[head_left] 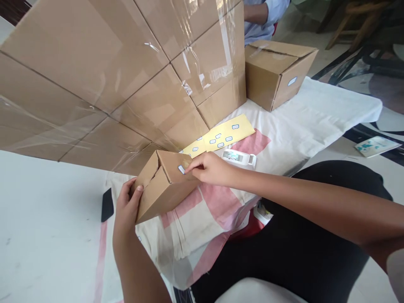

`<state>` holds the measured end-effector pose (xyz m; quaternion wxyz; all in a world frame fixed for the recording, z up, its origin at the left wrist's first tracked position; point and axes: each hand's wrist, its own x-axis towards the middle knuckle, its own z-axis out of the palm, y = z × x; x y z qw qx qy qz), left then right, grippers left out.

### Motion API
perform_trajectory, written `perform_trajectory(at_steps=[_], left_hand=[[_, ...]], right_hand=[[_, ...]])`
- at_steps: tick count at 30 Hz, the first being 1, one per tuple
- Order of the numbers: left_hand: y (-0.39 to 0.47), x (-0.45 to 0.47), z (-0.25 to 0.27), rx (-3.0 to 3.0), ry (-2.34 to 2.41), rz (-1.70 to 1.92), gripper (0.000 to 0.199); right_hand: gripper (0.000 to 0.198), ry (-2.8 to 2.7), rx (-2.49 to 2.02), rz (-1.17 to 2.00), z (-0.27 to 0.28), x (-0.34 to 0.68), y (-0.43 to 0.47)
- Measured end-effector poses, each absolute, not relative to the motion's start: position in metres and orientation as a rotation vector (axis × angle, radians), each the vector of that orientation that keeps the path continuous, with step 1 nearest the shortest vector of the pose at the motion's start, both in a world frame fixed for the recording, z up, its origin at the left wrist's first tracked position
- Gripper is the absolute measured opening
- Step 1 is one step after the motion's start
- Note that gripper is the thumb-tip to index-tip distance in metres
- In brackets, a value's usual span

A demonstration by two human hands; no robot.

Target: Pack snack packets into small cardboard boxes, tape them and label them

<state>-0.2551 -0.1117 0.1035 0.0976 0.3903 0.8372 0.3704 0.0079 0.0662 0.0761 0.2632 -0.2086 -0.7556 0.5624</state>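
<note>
A small cardboard box (158, 193) sits on the cloth-covered surface in front of me. My left hand (128, 206) grips its left end, thumb over the top flap and fingers round the far side. On the box's right end face is a small white label with a blue border (181, 169). My right hand (210, 168) is closed, with the index fingertip and thumb at that label's right edge. Just beyond, yellow backing sheets (241, 125) carry several more such labels. Beside my right wrist lies a white handheld device with a small screen (238, 158).
A wall of stacked cartons wrapped in clear film (142, 84) rises behind the box. Farther right stands another labelled carton (277, 73), near a person's sleeve (276, 10). A dark phone-like object (107, 205) lies at the left. The pink and white cloth (221, 206) hangs over the front edge.
</note>
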Motion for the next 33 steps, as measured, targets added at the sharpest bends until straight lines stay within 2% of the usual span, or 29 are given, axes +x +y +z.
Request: perform_trajectory(at_steps=[5,10,12,16,18,26,33], left_hand=[[-0.114,-0.256,0.102,1.13,2.446,1.133,0.048],[-0.115,-0.254,0.104,1.115,2.439,1.139,0.047],[-0.115,-0.254,0.104,1.124,2.438,1.138,0.045],[-0.116,-0.255,0.104,1.112,2.442,1.15,0.046],[-0.117,-0.256,0.103,1.109,2.448,1.156,0.047],[-0.124,-0.266,0.094,1.097,2.43,1.238,0.049],[-0.132,-0.264,0.093,1.003,2.412,1.303,0.045]], right_hand=[[0.039,-1.984,-0.535,1.56,0.07,0.002,0.062],[0.034,-2.045,-0.608,1.486,0.074,0.003,0.081],[0.034,-2.268,-0.71,1.273,0.075,0.007,0.095],[0.032,-2.768,-0.785,0.565,0.07,0.015,0.121],[0.032,-2.873,-0.82,0.416,0.069,0.017,0.133],[0.031,-2.842,-1.311,0.606,0.086,0.039,0.181],[0.032,-2.895,-1.472,0.618,0.089,0.05,0.186]])
